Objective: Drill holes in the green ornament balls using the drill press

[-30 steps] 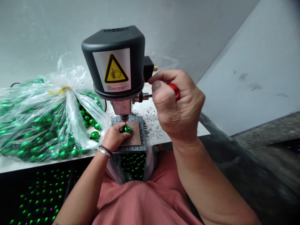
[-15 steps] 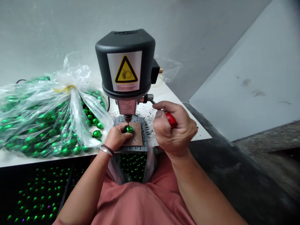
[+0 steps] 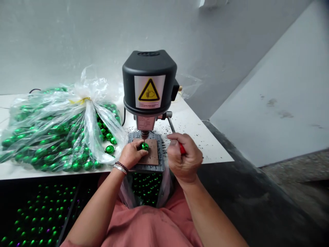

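A small bench drill press (image 3: 149, 82) with a black housing and a yellow warning label stands on the white table. Under its chuck, my left hand (image 3: 132, 153) grips a shiny green ball (image 3: 145, 146) between thumb and fingers on a brown board (image 3: 152, 156). The thin drill bit (image 3: 144, 140) reaches the top of the ball; how deep it sits I cannot tell. My right hand (image 3: 184, 156) is wrapped around the red knob (image 3: 182, 149) of the press's feed lever (image 3: 171, 125), right of the base.
Left of the press lies a clear plastic bag (image 3: 87, 130) full of green balls, tied with yellow string. A loose green ball (image 3: 110, 149) rests by its opening. Dark shavings litter the white table (image 3: 213, 154). More green balls (image 3: 147, 185) lie below the table edge.
My right hand has pulled the feed lever downward, its rod now showing more. The camera view has shifted, so the press appears lower and farther right. My left hand still holds the ball.
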{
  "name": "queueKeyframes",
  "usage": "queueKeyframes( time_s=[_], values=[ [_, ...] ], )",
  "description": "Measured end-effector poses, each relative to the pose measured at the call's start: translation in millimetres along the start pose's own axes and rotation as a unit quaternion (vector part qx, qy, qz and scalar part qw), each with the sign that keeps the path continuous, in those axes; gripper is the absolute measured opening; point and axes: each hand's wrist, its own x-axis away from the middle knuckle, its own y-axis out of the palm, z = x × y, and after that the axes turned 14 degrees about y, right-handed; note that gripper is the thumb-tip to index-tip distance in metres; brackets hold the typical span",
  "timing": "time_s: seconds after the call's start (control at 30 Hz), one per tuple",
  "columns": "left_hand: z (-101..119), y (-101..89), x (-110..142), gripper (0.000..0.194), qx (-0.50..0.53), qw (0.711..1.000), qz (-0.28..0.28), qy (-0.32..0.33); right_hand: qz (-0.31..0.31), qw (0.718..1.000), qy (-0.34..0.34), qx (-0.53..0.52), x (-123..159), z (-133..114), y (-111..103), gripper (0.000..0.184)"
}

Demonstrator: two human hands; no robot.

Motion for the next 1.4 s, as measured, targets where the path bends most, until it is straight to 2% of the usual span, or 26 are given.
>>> queueKeyframes(
  time_s=[0.1,0.23,0.4,0.47,0.57,0.63,0.67,0.73,0.8,0.83,0.9,1.0,1.1,1.2,1.23,1.3,1.33,1.4],
  values=[
    [-1,0.6,0,0.041,0.0,1.0,0.002,0.001,0.015,1.0,0.01,-0.017,-2,-5,1,0.017],
    [0,3.4,0,0.042,0.003,1.0,0.019,-0.002,0.064,0.996,0.046,-0.044,-37,-32,2,0.016],
    [11,0.1,13,0.037,0.007,0.999,0.032,-0.017,0.009,0.993,0.093,-0.071,-84,-55,2,0.021],
    [18,-5.2,26,0.036,0.003,1.0,-0.005,-0.008,-0.011,0.992,0.099,-0.075,-89,-55,2,0.021],
    [28,-16.9,45,0.041,0.032,0.995,-0.092,0.027,-0.017,0.991,0.107,-0.081,-87,-51,2,0.022],
    [31,-27.1,51,0.051,0.05,0.993,-0.103,0.037,-0.016,0.99,0.111,-0.085,-84,-50,2,0.021],
    [29,-33.0,52,0.052,0.046,0.995,-0.076,0.034,-0.016,0.99,0.114,-0.087,-83,-50,2,0.021],
    [20,-45.3,46,0.041,0.0,1.0,0.022,0.011,-0.017,0.989,0.117,-0.091,-83,-50,3,0.02],
    [1,-55.7,35,0.033,-0.098,0.986,0.132,-0.035,-0.015,0.989,0.116,-0.094,-83,-49,3,0.022],
    [-11,-59.0,28,0.034,-0.155,0.974,0.154,-0.055,-0.012,0.989,0.115,-0.095,-83,-49,3,0.022],
    [-34,-60.9,15,0.036,-0.245,0.957,0.124,-0.097,-0.009,0.989,0.111,-0.094,-82,-49,3,0.023],
    [-58,-53.1,4,0.038,-0.281,0.949,0.047,-0.139,-0.012,0.99,0.109,-0.089,-81,-48,3,0.02],
    [-65,-43.4,0,0.034,-0.277,0.95,0.011,-0.145,-0.012,0.99,0.104,-0.094,-80,-48,3,0.018],
    [-64,-41.5,0,0.033,-0.269,0.951,0.018,-0.148,-0.004,0.99,0.099,-0.102,-79,-48,3,0.017],
    [-63,-43.0,0,0.033,-0.262,0.954,0.037,-0.144,-0.002,0.99,0.099,-0.102,-79,-48,4,0.017],
    [-60,-48.5,3,0.033,-0.217,0.961,0.116,-0.129,0.001,0.99,0.099,-0.097,-78,-48,4,0.016],
    [-56,-52.2,6,0.035,-0.163,0.963,0.171,-0.129,0.002,0.99,0.1,-0.095,-78,-48,4,0.016],
    [-46,-60.1,13,0.039,0.031,0.952,0.267,-0.145,0.006,0.99,0.104,-0.094,-77,-47,4,0.016]
  ],
)
